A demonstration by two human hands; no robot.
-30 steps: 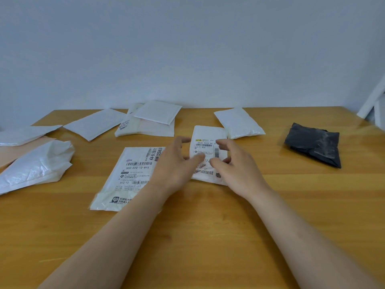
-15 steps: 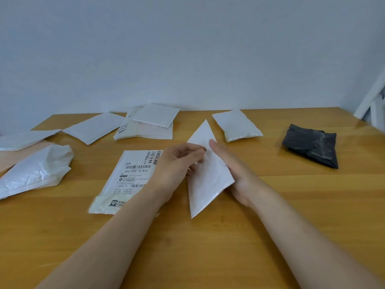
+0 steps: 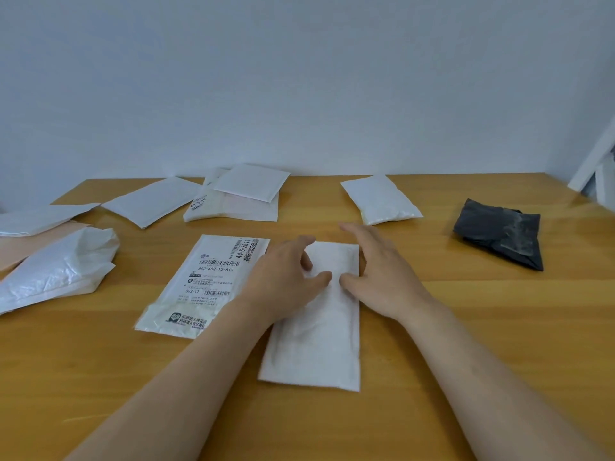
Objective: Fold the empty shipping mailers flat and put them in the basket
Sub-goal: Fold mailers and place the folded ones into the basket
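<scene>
Centrally, a plain white mailer point(image 3: 316, 331) is laid flat on the table point(image 3: 466, 361), its long axis running straight away from the person; its far half is held down by the left hand point(image 3: 286, 281) and right hand point(image 3: 382, 274), both set equally near, fingers loosely spread and pressed on it, nothing gripped; the near half lies uncovered toward the wrists, so a fold across the short axis seems likeliest; a labelled mailer point(image 3: 206, 277) lies just left; no basket is seen.

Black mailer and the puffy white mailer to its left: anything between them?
Nothing: head view shows only bare table between black mailer and puffy white mailer.
</scene>
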